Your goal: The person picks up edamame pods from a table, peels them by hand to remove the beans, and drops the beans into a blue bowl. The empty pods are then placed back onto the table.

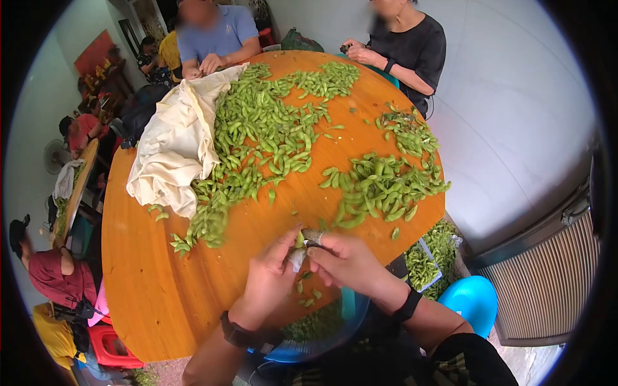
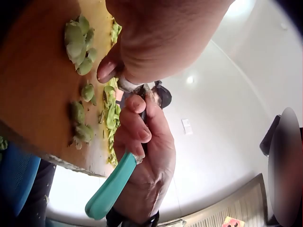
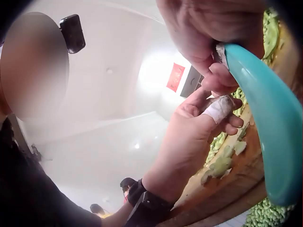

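My left hand point(image 1: 273, 273) is above the near edge of the table, pinching a small green bean pod point(image 1: 300, 240) at its fingertips. A white wrap point(image 3: 219, 109) covers its thumb. Close against it, my right hand point(image 1: 351, 260) grips a tool with a curved teal handle point(image 2: 111, 189); the fingers hide most of its metal part. A grey covering point(image 1: 313, 236) is on a right fingertip. Below the hands, several pale green bean pieces point(image 2: 78, 45) lie on the wood. A blue basin point(image 1: 296, 355) with green contents sits under the table's edge.
The round wooden table point(image 1: 161, 289) bears a big heap of pods point(image 1: 257, 122), a smaller pile point(image 1: 380, 186) and a cream cloth point(image 1: 170, 141). Two people sit across. A blue stool point(image 1: 473, 302) and a tray of green beans point(image 1: 421, 267) stand at right.
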Demonstrator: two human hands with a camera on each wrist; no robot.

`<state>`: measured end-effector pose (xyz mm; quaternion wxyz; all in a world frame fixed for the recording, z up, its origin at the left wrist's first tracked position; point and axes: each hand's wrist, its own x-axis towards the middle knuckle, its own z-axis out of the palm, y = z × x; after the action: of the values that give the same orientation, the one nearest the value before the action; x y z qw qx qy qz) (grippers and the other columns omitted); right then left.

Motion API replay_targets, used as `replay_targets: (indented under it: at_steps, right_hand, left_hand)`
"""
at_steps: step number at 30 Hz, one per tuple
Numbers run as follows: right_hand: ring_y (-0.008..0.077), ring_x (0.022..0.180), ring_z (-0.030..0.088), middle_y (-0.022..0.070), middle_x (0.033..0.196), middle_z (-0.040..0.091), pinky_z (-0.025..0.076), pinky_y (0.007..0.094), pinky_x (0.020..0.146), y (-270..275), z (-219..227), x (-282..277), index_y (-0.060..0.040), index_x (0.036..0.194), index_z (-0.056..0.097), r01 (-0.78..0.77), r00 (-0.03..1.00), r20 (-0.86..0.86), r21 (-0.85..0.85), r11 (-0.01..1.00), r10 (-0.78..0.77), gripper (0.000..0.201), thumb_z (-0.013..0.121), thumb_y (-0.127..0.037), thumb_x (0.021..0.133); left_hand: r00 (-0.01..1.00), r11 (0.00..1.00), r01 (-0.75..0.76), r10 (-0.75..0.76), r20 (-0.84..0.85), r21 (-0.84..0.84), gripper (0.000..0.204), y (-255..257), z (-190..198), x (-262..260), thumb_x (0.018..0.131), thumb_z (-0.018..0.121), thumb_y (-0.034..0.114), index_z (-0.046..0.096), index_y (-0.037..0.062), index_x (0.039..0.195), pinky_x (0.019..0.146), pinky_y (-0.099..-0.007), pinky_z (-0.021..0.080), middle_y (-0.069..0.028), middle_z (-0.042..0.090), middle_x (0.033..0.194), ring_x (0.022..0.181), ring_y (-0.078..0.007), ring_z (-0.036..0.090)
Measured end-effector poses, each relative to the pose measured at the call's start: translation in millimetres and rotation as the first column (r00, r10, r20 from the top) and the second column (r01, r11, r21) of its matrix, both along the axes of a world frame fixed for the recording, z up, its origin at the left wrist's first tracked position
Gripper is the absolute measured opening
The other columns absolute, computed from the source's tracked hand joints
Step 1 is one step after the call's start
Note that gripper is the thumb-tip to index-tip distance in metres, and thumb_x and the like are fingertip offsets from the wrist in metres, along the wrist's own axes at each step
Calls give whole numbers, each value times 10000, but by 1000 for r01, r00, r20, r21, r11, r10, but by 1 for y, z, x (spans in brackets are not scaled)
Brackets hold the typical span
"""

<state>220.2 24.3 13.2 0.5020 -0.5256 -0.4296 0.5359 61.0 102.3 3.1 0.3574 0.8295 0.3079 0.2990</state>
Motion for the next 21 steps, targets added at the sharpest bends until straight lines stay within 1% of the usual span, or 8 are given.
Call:
replay_targets:
  at_steps: [5,8,11,14,15,18,20,21]
  right_hand:
    - [51,499,524,-11,671,562,390,215,441,3,-4,-2,-23,856,571,17,999,32,21,1000,-17,148,517,-123,952]
    - [47,497,512,-14,670,557,386,215,441,6,-4,-5,-26,871,575,20,999,31,22,1000,-20,140,516,-123,953]
    - [54,503,501,-9,665,546,382,216,452,8,-4,-8,-26,820,561,38,999,-23,12,999,-38,164,508,-102,956]
    - [44,482,477,-19,661,539,369,212,436,11,-11,-8,-29,898,574,45,999,-32,33,998,-44,124,510,-116,959]
    - [44,476,470,-17,666,541,356,209,424,13,-12,-6,-36,907,579,31,993,-114,33,999,-27,117,510,-115,961]
    - [46,461,457,-14,676,547,327,204,398,15,-12,1,-51,929,588,1,967,-253,-18,1000,-6,106,512,-115,964]
    - [51,441,450,-13,681,556,285,198,362,18,-13,5,-69,967,600,-27,933,-359,-72,997,-1,97,517,-120,965]
    - [51,441,450,-13,681,556,285,198,362,19,-14,6,-69,967,600,-25,933,-361,-75,997,-4,97,517,-120,965]
  left_hand:
    - [995,1000,-5,6,96,-3,436,2,-12,1,823,628,-68,579,14,1249,799,-265,515,-89,657,991,889,-151,647]
    - [996,999,-24,21,82,35,423,1,-7,1,827,620,-75,581,4,1241,799,-263,515,-84,659,999,899,-144,647]
    - [991,1000,-16,14,137,13,411,3,-10,-1,832,612,-82,585,4,1233,805,-268,516,-80,660,997,902,-146,649]
    - [991,1000,-19,22,132,-22,393,3,-10,-2,842,595,-93,593,7,1221,761,-254,521,-64,659,984,853,-132,647]
    - [991,1000,-20,23,132,-23,393,4,-11,-2,842,595,-93,593,7,1221,761,-254,521,-64,659,984,853,-132,647]
    - [977,986,29,6,214,-164,383,5,-17,-3,862,561,-104,595,17,1224,698,-232,521,-54,659,983,800,-111,637]
    - [951,933,105,6,308,-344,372,6,-17,-3,887,531,-95,589,21,1236,647,-221,519,-52,660,987,758,-96,629]
    - [952,932,107,5,306,-347,372,8,-16,-4,887,531,-95,589,21,1236,647,-221,519,-52,660,987,758,-96,629]
